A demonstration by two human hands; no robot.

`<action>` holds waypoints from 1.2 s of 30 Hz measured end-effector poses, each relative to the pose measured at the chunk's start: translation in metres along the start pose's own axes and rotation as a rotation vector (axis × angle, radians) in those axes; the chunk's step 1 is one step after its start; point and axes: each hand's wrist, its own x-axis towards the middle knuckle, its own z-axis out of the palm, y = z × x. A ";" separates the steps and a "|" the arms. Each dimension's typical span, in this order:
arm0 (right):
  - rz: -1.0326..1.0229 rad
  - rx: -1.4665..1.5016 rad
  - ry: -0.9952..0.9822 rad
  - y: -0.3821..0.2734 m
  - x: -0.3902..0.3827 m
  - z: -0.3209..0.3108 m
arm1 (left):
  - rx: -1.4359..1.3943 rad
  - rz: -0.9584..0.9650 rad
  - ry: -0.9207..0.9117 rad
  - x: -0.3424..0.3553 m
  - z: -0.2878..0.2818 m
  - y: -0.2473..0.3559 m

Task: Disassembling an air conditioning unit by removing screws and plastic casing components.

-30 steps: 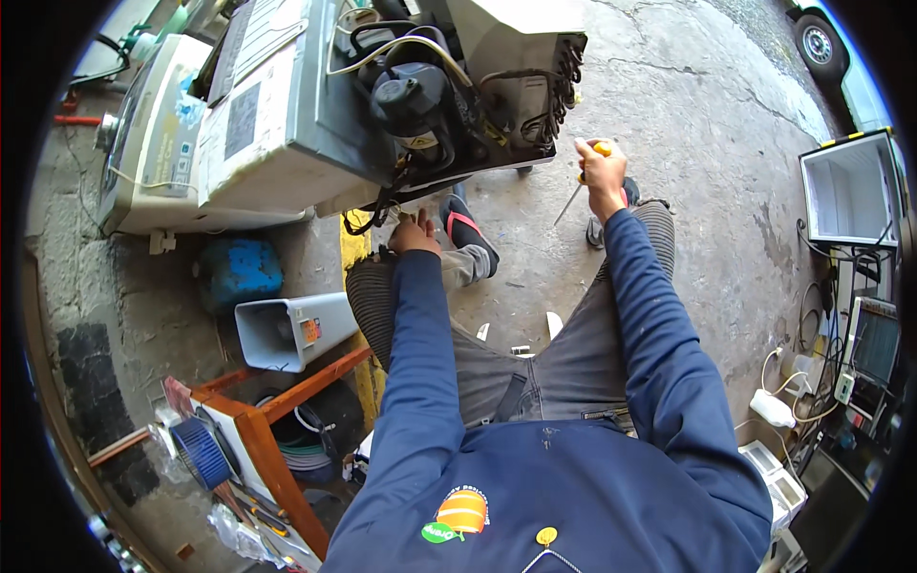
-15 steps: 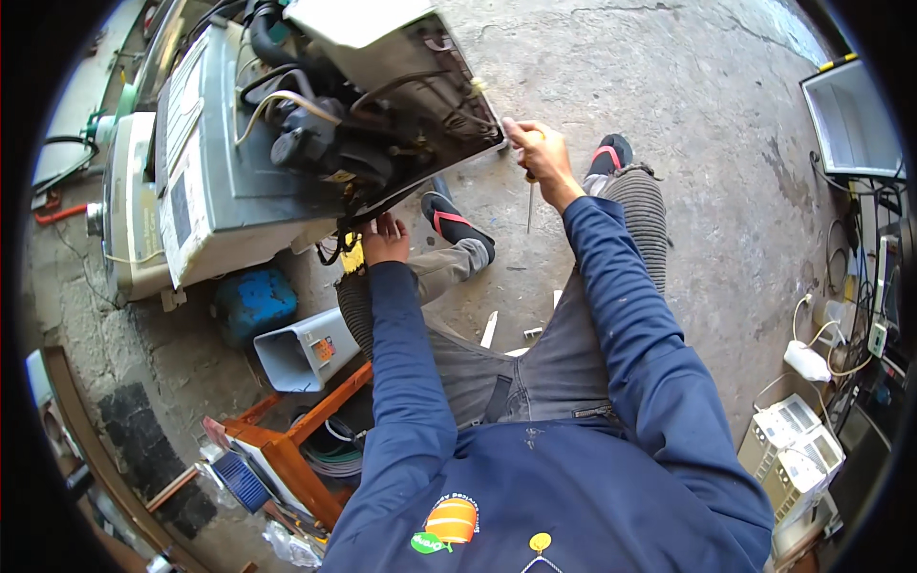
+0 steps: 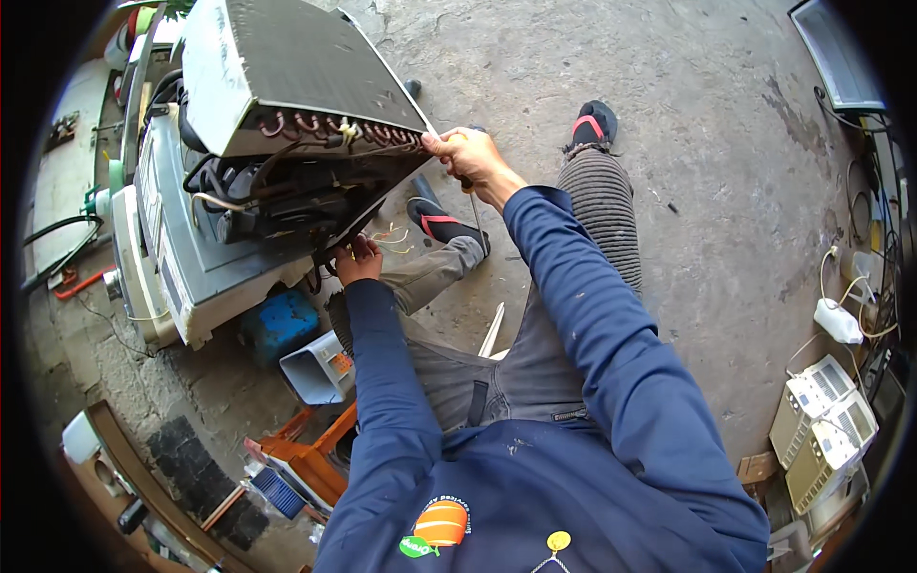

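Observation:
A window-type air conditioner unit (image 3: 325, 57), its casing off, stands tilted at the upper left. Copper coil bends line one end of it, with black hoses and wires below them. My right hand (image 3: 473, 162) grips the unit's right corner by the metal edge, fingers closed. The same hand keeps a screwdriver (image 3: 467, 185) against the palm, its thin shaft pointing down toward my lap. At the unit's near lower edge, my left hand (image 3: 360, 260) has its fingers curled up against the base, beside a black cable. Its fingertips are partly hidden there.
A blue rusty container (image 3: 282, 323) and a grey bin (image 3: 313, 368) stand below the unit, near an orange wooden frame (image 3: 310, 463). Thin loose wires (image 3: 392, 239) lie by my left foot. Beige appliance housings (image 3: 826, 430) stand at the right.
The unit has tipped over to the left, bringing its coil end and dark finned top into view. Both hands moved left with it, the right still keeping the screwdriver.

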 end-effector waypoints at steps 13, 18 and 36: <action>-0.746 -0.673 0.267 0.023 -0.059 0.024 | 0.069 0.040 0.035 -0.007 0.006 0.006; -0.502 -1.034 0.184 0.015 -0.065 0.027 | 0.088 0.060 0.042 -0.009 0.009 0.005; -0.649 -0.724 0.166 0.029 -0.063 0.022 | 0.121 0.109 0.057 -0.018 0.018 0.005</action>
